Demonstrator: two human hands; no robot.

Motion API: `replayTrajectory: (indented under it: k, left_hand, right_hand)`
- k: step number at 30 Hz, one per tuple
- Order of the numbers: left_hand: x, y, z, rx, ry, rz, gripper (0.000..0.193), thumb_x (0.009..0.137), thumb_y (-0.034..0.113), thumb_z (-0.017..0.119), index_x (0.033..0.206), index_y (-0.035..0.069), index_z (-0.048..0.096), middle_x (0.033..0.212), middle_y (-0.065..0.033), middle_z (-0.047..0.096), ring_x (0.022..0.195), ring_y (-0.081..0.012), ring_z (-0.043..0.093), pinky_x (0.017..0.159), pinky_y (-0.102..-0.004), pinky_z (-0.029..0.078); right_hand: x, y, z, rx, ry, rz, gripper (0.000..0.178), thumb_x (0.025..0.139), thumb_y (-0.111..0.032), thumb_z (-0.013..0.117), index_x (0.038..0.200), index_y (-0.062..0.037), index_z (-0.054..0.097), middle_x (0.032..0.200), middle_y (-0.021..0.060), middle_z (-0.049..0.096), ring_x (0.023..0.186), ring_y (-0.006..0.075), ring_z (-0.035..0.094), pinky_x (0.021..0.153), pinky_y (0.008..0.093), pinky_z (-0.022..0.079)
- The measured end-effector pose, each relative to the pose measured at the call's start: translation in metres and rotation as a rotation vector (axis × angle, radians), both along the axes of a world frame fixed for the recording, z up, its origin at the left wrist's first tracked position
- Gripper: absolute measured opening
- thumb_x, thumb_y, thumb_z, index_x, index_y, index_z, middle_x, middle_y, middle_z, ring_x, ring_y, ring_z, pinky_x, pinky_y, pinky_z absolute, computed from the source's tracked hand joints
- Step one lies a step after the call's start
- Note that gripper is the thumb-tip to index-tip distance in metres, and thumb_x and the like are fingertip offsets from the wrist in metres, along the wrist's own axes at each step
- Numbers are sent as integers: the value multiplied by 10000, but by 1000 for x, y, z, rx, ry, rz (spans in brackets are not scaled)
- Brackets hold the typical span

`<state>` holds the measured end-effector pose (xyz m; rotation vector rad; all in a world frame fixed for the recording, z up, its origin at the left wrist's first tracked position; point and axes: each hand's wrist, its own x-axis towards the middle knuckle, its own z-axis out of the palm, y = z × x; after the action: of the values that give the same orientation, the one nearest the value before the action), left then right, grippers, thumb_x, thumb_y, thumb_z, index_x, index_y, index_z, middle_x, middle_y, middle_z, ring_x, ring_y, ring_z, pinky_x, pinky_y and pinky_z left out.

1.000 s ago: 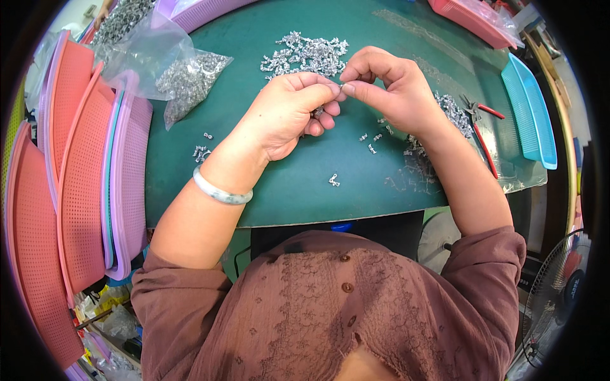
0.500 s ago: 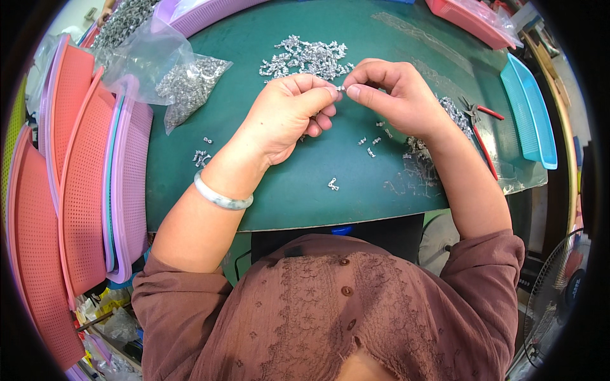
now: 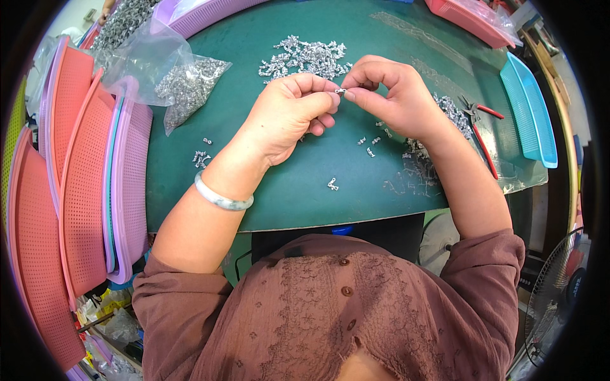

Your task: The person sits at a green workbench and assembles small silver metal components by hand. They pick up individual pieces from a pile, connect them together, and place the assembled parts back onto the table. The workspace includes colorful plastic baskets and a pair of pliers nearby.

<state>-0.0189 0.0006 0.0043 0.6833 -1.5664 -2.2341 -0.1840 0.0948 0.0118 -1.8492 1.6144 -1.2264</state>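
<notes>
A small silvery metal piece (image 3: 340, 91) is pinched between my two hands, over the green tabletop. My left hand (image 3: 293, 111) is closed, thumb and forefinger on the piece's left end, its other fingers curled. Thumb and forefinger of my right hand (image 3: 392, 95) grip the right end. Just beyond them lies a loose pile of similar silvery pieces (image 3: 305, 57). Another pile (image 3: 452, 114) is partly hidden behind my right wrist. A few single pieces (image 3: 371, 152) lie between my forearms, and one (image 3: 333, 184) is near the table's front edge.
Red-handled pliers (image 3: 486, 124) and a light blue basket (image 3: 528, 111) are at the right. A clear bag of metal pieces (image 3: 190, 86) lies at the left, beside stacked pink and purple baskets (image 3: 82, 190). More baskets line the far edge. A fan (image 3: 556, 286) stands at the lower right.
The small metal piece has turned slightly between my fingertips, and now shows more of its looped shape. My right fingers have shifted a little; both forearms stay in place.
</notes>
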Motion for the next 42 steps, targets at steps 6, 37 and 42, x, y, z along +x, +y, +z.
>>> replayTrajectory:
  k: [6,37,42]
  left_hand:
    - [-1,2,1,-8,-40,16,88,826,114,576,876,43,585,716,-9,569,601,-75,527,508,-173,398]
    - [0,-1,-2,132,-26,-10,150,855,132,536,939,10,559,762,-49,578,637,-115,566,556,-209,475]
    - [-1,3,2,66,-80,-29,148,853,167,558,894,26,574,720,-20,569,589,-92,548,519,-193,451]
  right_hand:
    - [-7,-2,-2,-73,50,-28,83,767,-43,581,839,-12,609,758,53,563,666,119,529,612,243,438]
    - [-13,-5,-6,-96,442,-77,108,734,-18,589,842,-21,597,821,93,564,798,249,535,709,326,434]
    - [7,1,0,-118,192,-65,104,747,-37,586,845,-15,609,803,138,614,705,271,600,635,314,481]
